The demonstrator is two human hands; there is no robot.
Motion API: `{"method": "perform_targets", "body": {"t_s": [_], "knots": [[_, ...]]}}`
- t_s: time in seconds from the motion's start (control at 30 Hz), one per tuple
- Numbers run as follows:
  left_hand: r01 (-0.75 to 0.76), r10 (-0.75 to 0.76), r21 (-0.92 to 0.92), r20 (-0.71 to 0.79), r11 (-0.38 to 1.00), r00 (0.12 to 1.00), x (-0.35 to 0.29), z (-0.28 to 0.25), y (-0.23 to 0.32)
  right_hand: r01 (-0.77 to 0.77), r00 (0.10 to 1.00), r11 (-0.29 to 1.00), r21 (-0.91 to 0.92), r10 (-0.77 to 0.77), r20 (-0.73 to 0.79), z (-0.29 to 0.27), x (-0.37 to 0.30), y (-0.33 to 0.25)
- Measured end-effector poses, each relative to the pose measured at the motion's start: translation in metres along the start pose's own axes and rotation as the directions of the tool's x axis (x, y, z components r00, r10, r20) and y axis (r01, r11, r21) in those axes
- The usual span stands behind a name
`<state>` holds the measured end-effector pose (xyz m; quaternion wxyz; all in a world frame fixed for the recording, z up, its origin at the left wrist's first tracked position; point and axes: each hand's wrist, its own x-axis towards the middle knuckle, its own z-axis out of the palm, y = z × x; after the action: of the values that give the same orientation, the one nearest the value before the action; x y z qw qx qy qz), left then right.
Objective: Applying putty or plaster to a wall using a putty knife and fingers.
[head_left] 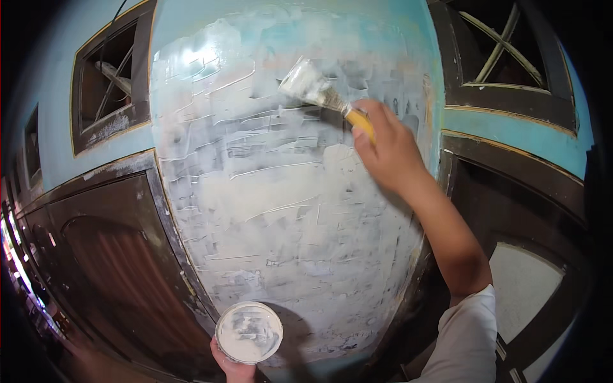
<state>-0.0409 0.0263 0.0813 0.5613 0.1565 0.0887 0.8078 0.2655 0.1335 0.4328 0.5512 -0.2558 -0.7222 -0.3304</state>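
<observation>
My right hand (pixel 389 143) is closed round the yellow handle of a putty knife (pixel 308 84). White filler coats its wide blade, which is at the upper part of the wall (pixel 268 185); whether the edge touches the surface I cannot tell. Streaky white and grey filler covers most of this wall section, with turquoise paint showing along the top. Low in the view, my left hand (pixel 233 365) holds up a round tub (pixel 250 332) from below and the side. Creamy white filler lies inside the tub, smeared up to its rim. Most of the left fingers are hidden behind the tub.
A dark brown door (pixel 115 255) in a worn frame flanks the wall on the left, another dark door (pixel 530 191) on the right. Above them are openings with crossed bars, a left vent (pixel 112 83) and a right vent (pixel 504 48).
</observation>
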Motion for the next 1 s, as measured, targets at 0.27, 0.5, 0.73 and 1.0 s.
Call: {"method": "perform_targets", "body": {"t_s": [0.27,0.5,0.73,1.0], "knots": [[-0.061,0.071,0.162,-0.055,0.985,0.996,0.009,-0.025,-0.011,-0.22,0.944,0.972,-0.086,0.19,-0.27,-0.04,0.041,0.081],[0.052,-0.048,0.111,-0.033,0.993,0.998,0.007,-0.009,-0.012,-0.333,0.931,0.895,-0.298,0.26,-0.257,-0.042,0.052,0.117],[-0.46,0.294,0.806,0.368,0.372,0.882,-0.003,-0.023,-0.026,-0.293,0.954,0.819,-0.494,0.285,-0.093,-0.035,0.025,0.118],[0.101,-0.103,0.166,0.004,0.981,0.995,0.007,-0.017,-0.023,-0.329,0.944,0.825,-0.46,0.292,-0.152,-0.06,0.022,0.112]]}}
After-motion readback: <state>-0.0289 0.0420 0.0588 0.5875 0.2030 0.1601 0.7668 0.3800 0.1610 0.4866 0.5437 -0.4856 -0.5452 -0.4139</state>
